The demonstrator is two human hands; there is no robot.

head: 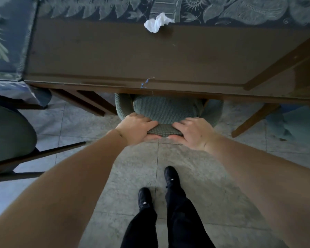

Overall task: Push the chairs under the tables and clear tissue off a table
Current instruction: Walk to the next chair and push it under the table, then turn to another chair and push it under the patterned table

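A chair with a grey-green knitted cover [165, 111] stands tucked under the dark wooden table [115, 56]; only its backrest top and part of the seat show below the table edge. My left hand [136, 129] and my right hand [193, 133] both grip the top of the backrest, side by side, fingers over the front and thumbs behind. A crumpled white tissue [157, 23] lies on the table's far side, at the edge of a blue patterned cloth [240, 9].
A second green chair [9, 133] stands out from a neighbouring table with a blue cloth [9, 42] at the left. Another blue-green chair [293, 120] is at the right, behind a slanted table leg [254, 120]. Grey floor tiles and my black shoes [171, 176] lie below.
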